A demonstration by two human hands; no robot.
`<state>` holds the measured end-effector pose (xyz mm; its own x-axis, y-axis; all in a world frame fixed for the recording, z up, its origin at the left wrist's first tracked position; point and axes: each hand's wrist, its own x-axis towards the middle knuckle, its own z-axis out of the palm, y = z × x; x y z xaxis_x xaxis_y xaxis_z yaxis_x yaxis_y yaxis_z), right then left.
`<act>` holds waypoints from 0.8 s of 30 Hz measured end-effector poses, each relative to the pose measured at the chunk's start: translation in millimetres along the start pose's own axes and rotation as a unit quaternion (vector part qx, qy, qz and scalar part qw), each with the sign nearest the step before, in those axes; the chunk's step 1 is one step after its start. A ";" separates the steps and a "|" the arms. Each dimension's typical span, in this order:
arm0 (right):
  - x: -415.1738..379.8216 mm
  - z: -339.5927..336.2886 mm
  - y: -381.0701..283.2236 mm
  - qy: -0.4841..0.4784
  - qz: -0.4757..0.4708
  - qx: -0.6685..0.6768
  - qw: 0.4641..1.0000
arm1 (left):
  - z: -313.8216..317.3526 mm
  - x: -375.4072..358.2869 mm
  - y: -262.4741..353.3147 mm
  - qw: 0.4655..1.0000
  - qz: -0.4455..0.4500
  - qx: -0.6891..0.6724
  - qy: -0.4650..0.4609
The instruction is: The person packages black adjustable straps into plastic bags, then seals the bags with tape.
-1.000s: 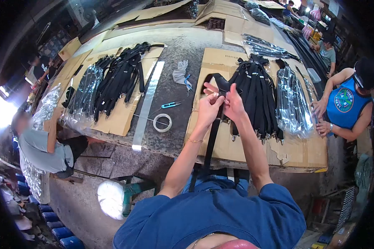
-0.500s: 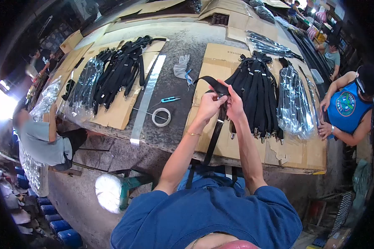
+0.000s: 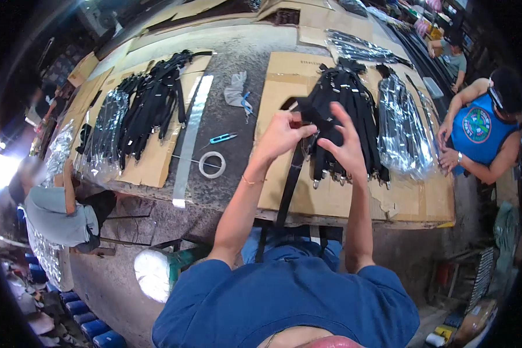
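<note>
A black webbing strap (image 3: 290, 188) is pinched between the thumb and fingers of my left hand (image 3: 280, 134). Its upper part is folded in a loop above that hand, and a long end hangs down past the table's front edge. My right hand (image 3: 348, 145) is just right of the folded part, thumb and fingers spread, with nothing gripped in it. Behind both hands a bundle of black straps with metal clips (image 3: 354, 110) lies on a cardboard sheet (image 3: 278, 75). Small details of the folded part are hard to make out.
Plastic-wrapped straps (image 3: 403, 127) lie at the right. Another strap pile (image 3: 153, 110) is on cardboard at the left. Between them are a tape roll (image 3: 221, 165), blue thread snips (image 3: 223, 138) and a grey glove-like cloth (image 3: 235, 93). One person (image 3: 475, 127) stands right; another (image 3: 61, 211) sits left.
My right hand has come off the strap and opened its fingers, moving to the right. My left hand still pinches the strap. The whole view has shifted slightly.
</note>
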<state>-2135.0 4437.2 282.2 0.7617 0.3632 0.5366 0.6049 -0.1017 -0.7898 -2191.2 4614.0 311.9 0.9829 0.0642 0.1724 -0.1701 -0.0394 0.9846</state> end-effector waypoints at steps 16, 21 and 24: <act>-88.9 -44.4 84.3 -0.337 0.290 -0.003 0.896 | -25.2 226.8 -48.2 0.971 -0.061 0.228 -0.029; -122.6 -10.6 105.0 -0.299 0.294 0.157 0.894 | -10.5 312.9 -127.2 0.914 0.002 0.403 -0.052; -131.0 13.8 125.6 -0.370 0.246 0.057 0.894 | 8.8 324.6 -163.5 0.913 0.018 0.407 0.028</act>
<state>-2162.0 4389.6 108.6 0.5422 0.8175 -0.1944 0.1793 -0.3385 -0.9237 -1843.8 4632.6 206.7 0.9687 0.0976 0.2281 -0.0720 -0.7692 0.6350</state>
